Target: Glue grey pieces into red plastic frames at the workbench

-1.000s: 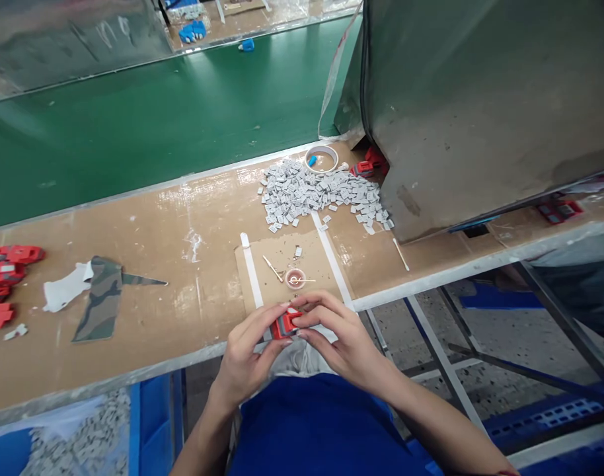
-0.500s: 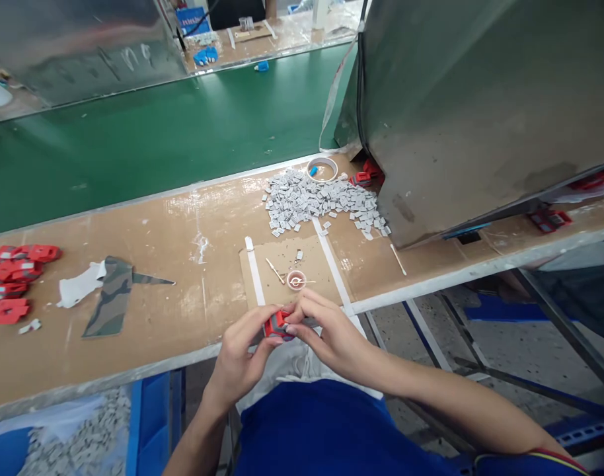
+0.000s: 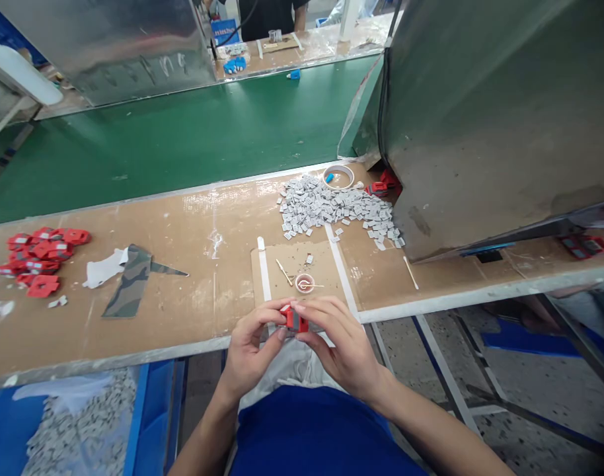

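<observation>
Both of my hands hold one small red plastic part (image 3: 294, 320) with a grey insert, right at the near edge of the brown workbench (image 3: 183, 238). My left hand (image 3: 252, 350) pinches its left side and my right hand (image 3: 339, 344) covers its right side. Just beyond the part sit a small round dish (image 3: 304, 283) with a stick in it and a thin wooden stick (image 3: 283, 271), both on a cardboard mat (image 3: 302, 268). A heap of small grey pieces (image 3: 332, 208) lies farther back.
A pile of red parts (image 3: 39, 254) lies at the far left, beside a white scrap (image 3: 104, 266) and a camouflage strip (image 3: 133, 285). A tape roll (image 3: 338, 176) sits behind the grey heap. A large metal housing (image 3: 480, 112) overhangs the bench's right. A green conveyor belt (image 3: 173, 139) runs behind. A blue bin (image 3: 84, 423) holds grey pieces below.
My hands stay together on the red part, turning it slightly. The view has shifted, showing more of the left side of the bench and the far side of the belt.
</observation>
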A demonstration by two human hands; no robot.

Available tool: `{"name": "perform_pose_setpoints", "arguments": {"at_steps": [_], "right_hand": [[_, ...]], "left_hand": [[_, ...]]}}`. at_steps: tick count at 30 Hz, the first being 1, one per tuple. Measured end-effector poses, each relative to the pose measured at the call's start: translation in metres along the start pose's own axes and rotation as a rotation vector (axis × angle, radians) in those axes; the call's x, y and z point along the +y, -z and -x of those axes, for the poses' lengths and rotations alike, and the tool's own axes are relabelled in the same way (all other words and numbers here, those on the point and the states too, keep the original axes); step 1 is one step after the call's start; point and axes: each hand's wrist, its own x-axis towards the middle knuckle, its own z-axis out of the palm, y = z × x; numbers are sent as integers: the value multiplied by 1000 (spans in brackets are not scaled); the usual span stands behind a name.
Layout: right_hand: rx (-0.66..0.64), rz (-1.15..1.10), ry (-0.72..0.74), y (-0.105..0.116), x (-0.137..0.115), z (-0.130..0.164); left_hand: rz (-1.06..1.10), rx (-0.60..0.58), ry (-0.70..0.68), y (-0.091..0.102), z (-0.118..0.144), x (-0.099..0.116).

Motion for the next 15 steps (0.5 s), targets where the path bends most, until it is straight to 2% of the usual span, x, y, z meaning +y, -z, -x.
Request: {"name": "perform_pose_setpoints", "arguments": {"at_steps": [4,7,10,12,15], "right_hand": [[41,-89,-52,-4,5,4],[74,-330,-218,-12,8,12],[73,-581,-383,-14,9,15],[26,-556,-396,-7,8,14],[-69,-307,-295,13,4,8]], "left_hand": [[-72,-32,-64,4,-2,1],[-93,6,-74,1,1,-3],[-253,44,-144,0,2,-2],[-392,-1,-230,1,-2,4],[-544,-131,-369,3,-13,19]]}}
